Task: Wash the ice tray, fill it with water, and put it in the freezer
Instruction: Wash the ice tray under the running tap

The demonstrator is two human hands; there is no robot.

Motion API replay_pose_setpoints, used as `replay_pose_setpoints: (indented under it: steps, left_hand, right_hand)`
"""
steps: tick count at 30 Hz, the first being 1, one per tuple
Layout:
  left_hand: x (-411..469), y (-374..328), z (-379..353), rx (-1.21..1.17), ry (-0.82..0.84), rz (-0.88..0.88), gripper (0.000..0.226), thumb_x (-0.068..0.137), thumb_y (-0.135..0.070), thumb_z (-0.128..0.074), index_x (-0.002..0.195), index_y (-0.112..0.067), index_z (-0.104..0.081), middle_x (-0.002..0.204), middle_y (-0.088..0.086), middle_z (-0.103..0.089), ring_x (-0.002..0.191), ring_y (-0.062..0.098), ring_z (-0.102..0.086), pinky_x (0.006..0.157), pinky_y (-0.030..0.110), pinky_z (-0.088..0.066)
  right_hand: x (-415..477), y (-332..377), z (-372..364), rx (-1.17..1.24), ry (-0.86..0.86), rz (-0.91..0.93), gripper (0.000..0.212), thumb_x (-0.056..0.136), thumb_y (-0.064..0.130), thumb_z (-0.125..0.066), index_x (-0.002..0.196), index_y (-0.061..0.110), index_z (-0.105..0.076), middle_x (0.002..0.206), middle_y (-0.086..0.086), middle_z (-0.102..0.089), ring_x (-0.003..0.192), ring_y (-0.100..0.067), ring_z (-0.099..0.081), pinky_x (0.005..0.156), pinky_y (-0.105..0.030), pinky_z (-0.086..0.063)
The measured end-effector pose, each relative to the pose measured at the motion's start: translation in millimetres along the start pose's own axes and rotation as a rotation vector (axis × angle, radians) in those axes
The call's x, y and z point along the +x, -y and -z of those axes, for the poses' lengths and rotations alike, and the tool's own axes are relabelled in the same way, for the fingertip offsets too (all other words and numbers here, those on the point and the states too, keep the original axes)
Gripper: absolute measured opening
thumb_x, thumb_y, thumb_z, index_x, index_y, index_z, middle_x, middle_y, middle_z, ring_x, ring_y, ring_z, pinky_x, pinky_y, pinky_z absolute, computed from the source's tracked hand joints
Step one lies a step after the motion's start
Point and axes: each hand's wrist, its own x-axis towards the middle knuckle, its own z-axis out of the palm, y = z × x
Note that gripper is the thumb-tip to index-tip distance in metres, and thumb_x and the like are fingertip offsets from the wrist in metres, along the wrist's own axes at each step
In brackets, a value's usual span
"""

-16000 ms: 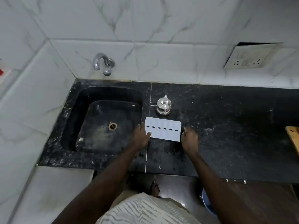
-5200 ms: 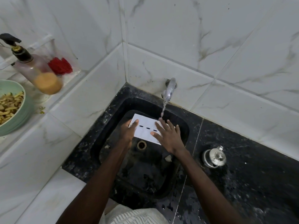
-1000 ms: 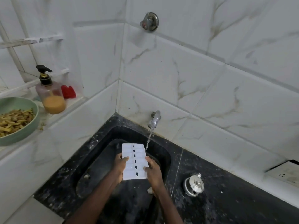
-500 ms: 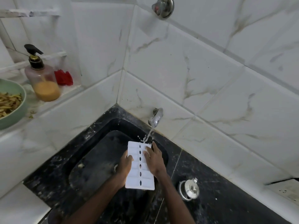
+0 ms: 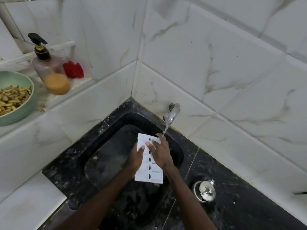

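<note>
Green bowl (image 5: 16,79), far left on the white tiled ledge, with pale yellow strips inside. Next I log a pump bottle (image 5: 49,70), black nozzle, orange liquid in its lower part, and just beside it a red item (image 5: 73,69) I cannot identify. Black stone sink (image 5: 108,156) set into the corner. Over the basin, the left hand (image 5: 136,157) grips the white ice tray (image 5: 154,173) by its left long edge, thumb curled onto the top face. The tray is held above the sink, one short end towards the tap, a row of dark oval holes down its middle. The right hand (image 5: 160,153) lies flat on the tray's far half, fingers straight and slightly spread. Chrome tap (image 5: 172,113) on the back wall, running; its stream (image 5: 165,128) lands at the right fingertips. Steel lidded pot (image 5: 206,190) on the black counter (image 5: 240,205), right of the sink.
</note>
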Motion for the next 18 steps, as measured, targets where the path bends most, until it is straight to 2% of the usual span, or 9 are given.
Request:
replay_pose_setpoints:
  steps: [4, 6, 9, 11, 13, 16, 18]
  left_hand:
    - [1.4, -2.0, 9.7, -0.028, 0.023, -0.035, 0.032, 0.108, -0.026, -0.054, 0.138, -0.015, -0.057, 0.127, 0.007, -0.071, 0.113, 0.026, -0.071, 0.095, 0.045, -0.059]
    - [2.5, -4.9, 11.0, -0.014, 0.030, -0.045, 0.031, 0.109, -0.023, -0.052, 0.138, -0.013, -0.058, 0.126, 0.007, -0.072, 0.112, 0.025, -0.071, 0.092, 0.038, -0.059]
    - [7.2, -15.9, 17.0, -0.011, -0.003, -0.082, 0.032, 0.109, -0.024, -0.052, 0.137, -0.012, -0.060, 0.123, 0.005, -0.073, 0.111, 0.025, -0.072, 0.086, 0.031, -0.058]
    - [12.0, -20.7, 21.9, -0.045, -0.045, -0.089, 0.032, 0.109, -0.025, -0.051, 0.138, -0.014, -0.059, 0.122, 0.004, -0.073, 0.108, 0.024, -0.073, 0.085, 0.032, -0.059]
    - [15.7, -23.1, 24.1, -0.053, -0.069, -0.070, 0.032, 0.110, -0.026, -0.049, 0.139, -0.017, -0.057, 0.122, 0.004, -0.073, 0.105, 0.023, -0.073, 0.082, 0.033, -0.060]
    - [15.2, -21.1, 19.0, -0.008, -0.040, -0.071, 0.033, 0.109, -0.029, -0.051, 0.138, -0.017, -0.059, 0.123, 0.005, -0.073, 0.105, 0.023, -0.074, 0.091, 0.044, -0.061]
    - [11.6, -20.8, 13.3, 0.006, -0.007, -0.085, 0.033, 0.109, -0.026, -0.051, 0.139, -0.015, -0.059, 0.125, 0.004, -0.072, 0.108, 0.022, -0.072, 0.092, 0.040, -0.060]
  right_hand:
    - [8.3, -15.7, 7.7, -0.081, -0.037, -0.080, 0.051, 0.104, 0.063, -0.037, 0.123, 0.028, -0.071, 0.165, -0.003, -0.025, 0.149, -0.033, -0.029, 0.120, -0.059, -0.028]
    - [11.3, -10.9, 8.3, -0.063, 0.025, -0.141, 0.057, 0.103, 0.067, -0.036, 0.134, 0.029, -0.064, 0.169, -0.005, -0.016, 0.153, -0.035, -0.020, 0.122, -0.060, -0.022]
    - [7.1, 0.9, 0.1, 0.078, 0.112, -0.043, 0.063, 0.101, 0.070, -0.038, 0.151, 0.034, -0.049, 0.171, -0.003, -0.009, 0.156, -0.032, -0.013, 0.126, -0.055, -0.018]
    - [-1.9, 1.8, -4.0, 0.186, 0.047, 0.010, 0.056, 0.100, 0.068, -0.043, 0.146, 0.037, -0.056, 0.168, 0.002, -0.015, 0.154, -0.027, -0.018, 0.126, -0.053, -0.022]
    - [-8.9, -2.1, -7.6, 0.145, -0.043, 0.010, 0.049, 0.101, 0.065, -0.045, 0.139, 0.039, -0.063, 0.168, 0.000, -0.020, 0.152, -0.026, -0.022, 0.124, -0.053, -0.025]
    - [-13.6, -5.4, -8.7, 0.035, -0.075, -0.072, 0.053, 0.102, 0.065, -0.041, 0.144, 0.036, -0.056, 0.170, -0.005, -0.017, 0.154, -0.031, -0.017, 0.122, -0.057, -0.023]
    - [-12.7, -3.1, -6.9, 0.088, -0.082, -0.140, 0.055, 0.101, 0.065, -0.042, 0.141, 0.031, -0.059, 0.171, -0.005, -0.013, 0.155, -0.032, -0.014, 0.122, -0.059, -0.020]
